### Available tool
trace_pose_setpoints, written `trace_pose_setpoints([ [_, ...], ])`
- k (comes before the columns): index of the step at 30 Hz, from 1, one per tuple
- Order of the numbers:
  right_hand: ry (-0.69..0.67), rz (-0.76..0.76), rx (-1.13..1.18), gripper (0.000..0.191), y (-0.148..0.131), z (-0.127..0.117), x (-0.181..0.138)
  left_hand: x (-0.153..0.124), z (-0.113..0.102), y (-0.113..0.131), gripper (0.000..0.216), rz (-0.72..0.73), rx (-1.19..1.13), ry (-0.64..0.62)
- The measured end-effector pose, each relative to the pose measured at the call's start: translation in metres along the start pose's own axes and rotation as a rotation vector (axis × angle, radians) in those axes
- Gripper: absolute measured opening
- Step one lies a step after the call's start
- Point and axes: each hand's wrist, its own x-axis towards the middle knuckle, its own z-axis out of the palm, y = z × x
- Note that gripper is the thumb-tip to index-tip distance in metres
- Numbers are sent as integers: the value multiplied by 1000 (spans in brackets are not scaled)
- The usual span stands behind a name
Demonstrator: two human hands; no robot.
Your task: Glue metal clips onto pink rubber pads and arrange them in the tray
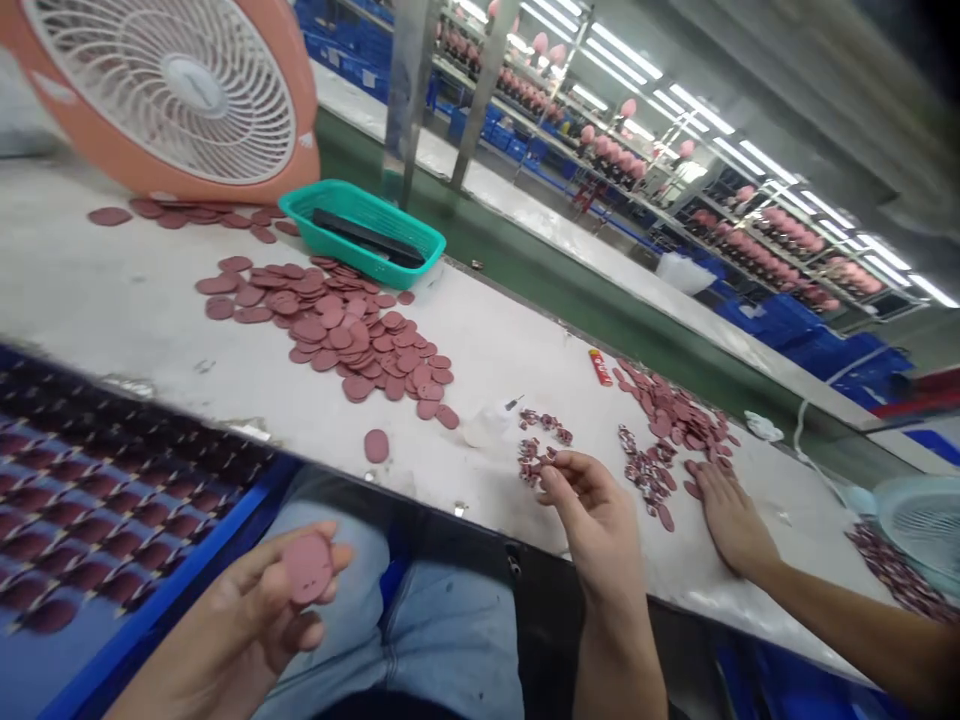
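I have the left hand clenched around a dusky-pink oval pad above the lap. The right hand is pinched, whatever it holds too small for me to tell, just beside small patterned pieces on the counter. A co-worker's hand lies flat beside more pads.

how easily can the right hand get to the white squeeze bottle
Probably easily. The right hand is over the table's near edge, close to the white squeeze bottle. Only a low scatter of small printed pieces lies between them, and it looks too flat to block the way.
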Motion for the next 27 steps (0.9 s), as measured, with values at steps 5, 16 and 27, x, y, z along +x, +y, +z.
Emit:
trace_pose_setpoints([
  [5,-337,35,295,14,-42,38,-32,-18,20,13,46,-114,-39,-75],
  [16,-536,-319,104,10,-82,72,-41,-14,-2,9,37,-171,-33,-259],
  [27,-620,-392,52,12,-87,76,-35,-13,-10,8,41,-164,-35,-243],
])
